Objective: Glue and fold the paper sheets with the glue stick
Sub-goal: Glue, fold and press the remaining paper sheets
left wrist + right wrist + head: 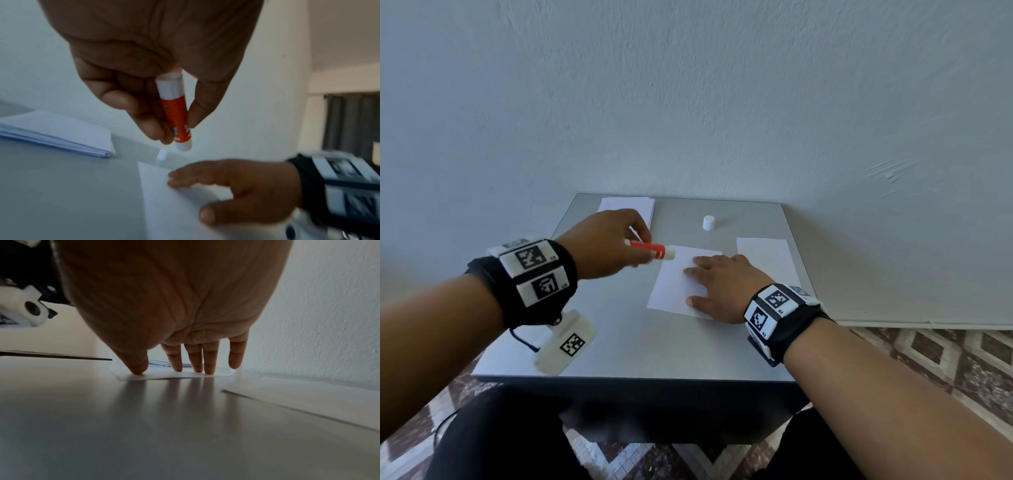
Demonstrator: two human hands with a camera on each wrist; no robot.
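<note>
A white paper sheet (674, 284) lies in the middle of the grey table (654, 346). My right hand (717, 287) rests flat on it, fingers straight and spread, pressing it down (197, 366). My left hand (616, 240) pinches an uncapped red and white glue stick (650, 249) between thumb and fingers, its white tip hovering just above the sheet's far left corner. In the left wrist view the glue stick (176, 116) points down over the sheet (164, 203), apart from it.
The glue stick's white cap (708, 223) stands at the back of the table. A stack of paper sheets (626, 209) lies at the back left, another sheet (765, 257) at the right. A wall stands directly behind the table.
</note>
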